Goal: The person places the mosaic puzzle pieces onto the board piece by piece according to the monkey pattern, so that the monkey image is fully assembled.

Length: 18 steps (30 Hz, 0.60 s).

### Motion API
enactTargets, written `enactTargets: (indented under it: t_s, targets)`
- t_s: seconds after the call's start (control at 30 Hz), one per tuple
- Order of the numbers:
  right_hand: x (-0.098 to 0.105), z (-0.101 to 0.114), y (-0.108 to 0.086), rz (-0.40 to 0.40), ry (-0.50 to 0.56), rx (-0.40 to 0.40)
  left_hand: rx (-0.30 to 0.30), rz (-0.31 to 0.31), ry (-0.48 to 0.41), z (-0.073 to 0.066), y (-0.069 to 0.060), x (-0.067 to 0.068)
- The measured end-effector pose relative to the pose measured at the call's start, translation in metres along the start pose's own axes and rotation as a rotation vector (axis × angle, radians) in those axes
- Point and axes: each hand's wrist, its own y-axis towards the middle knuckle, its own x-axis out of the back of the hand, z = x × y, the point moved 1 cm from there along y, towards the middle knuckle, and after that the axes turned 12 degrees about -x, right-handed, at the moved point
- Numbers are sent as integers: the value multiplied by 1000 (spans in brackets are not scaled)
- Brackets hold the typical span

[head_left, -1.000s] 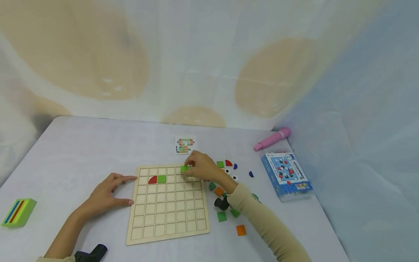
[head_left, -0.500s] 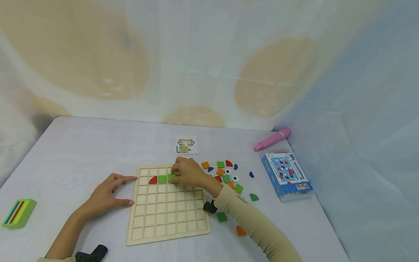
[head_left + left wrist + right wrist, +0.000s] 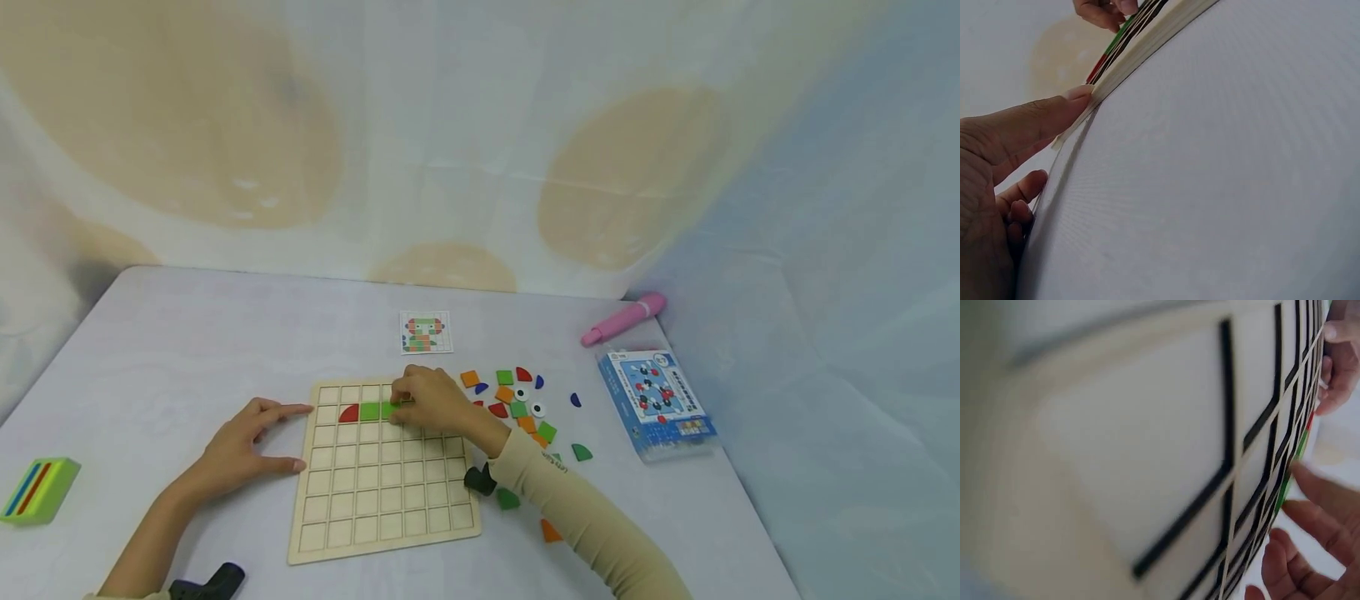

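Note:
A wooden grid board (image 3: 390, 475) lies on the table. In its second row a red quarter piece (image 3: 349, 413) sits beside a green square (image 3: 370, 411). My right hand (image 3: 435, 402) pinches another green square (image 3: 389, 409) in the cell just right of that one, with thumb and finger at its edge; the hand covers part of the piece. At the board's left edge, my left hand (image 3: 240, 442) touches the rim with thumb and forefinger spread. The left wrist view shows a fingertip of the left hand (image 3: 1016, 137) against the board's side.
Behind the board lies a pattern card (image 3: 426, 332). Loose green, orange, red, blue and eye pieces (image 3: 519, 410) are scattered to its right. Farther right are a blue box (image 3: 657, 400) and a pink cylinder (image 3: 624, 319); a lime block (image 3: 41, 492) lies at far left.
My right hand has moved left and slightly toward the front with the green square, from above the board's back edge to the second row. My left hand has stayed at the rim.

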Motion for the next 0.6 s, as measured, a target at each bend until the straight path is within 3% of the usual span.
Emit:
enactTargets:
  t_s: [0.2, 0.37, 0.6]
  targets:
    - [15, -16, -7, -11, 45, -44, -8, 2, -4, 2, -1, 0]
    - [32, -51, -13, -115, 117, -74, -5, -9, 11, 3, -1, -1]
    - [42, -105, -32, -248, -72, -153, 5, 8, 9, 2, 0, 0]
